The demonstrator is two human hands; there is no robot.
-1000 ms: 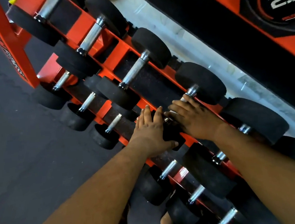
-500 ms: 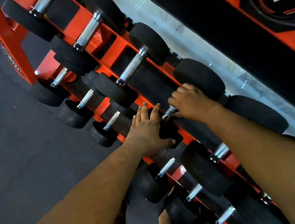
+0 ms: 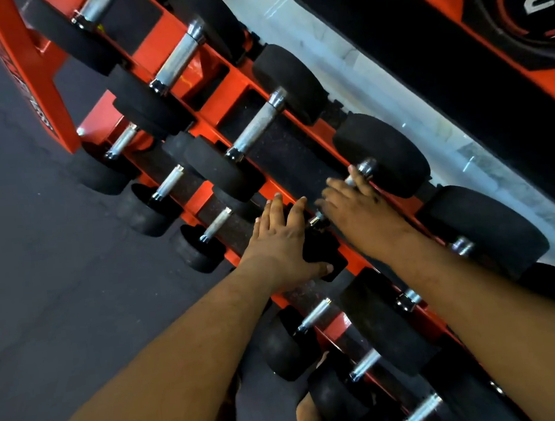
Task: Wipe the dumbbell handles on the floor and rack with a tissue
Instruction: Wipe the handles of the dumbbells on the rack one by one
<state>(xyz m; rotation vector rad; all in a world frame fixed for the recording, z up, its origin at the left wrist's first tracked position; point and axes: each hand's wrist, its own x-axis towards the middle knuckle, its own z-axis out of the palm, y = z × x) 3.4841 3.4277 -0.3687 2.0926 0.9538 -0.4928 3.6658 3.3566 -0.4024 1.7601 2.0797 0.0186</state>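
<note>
Since before, my right hand (image 3: 358, 210) slid back over the handle (image 3: 360, 173), fingers curled round it; my left hand (image 3: 280, 240) lay flat, fingers wide, on the dumbbell (image 3: 323, 253).

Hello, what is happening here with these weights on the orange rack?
A person leans over an orange rack full of black dumbbells. The left hand lies flat on the near end of one dumbbell, steadying it. The right hand is over that dumbbell's metal handle, fingers across it. No tissue can be seen; it may be under the hand.
</note>
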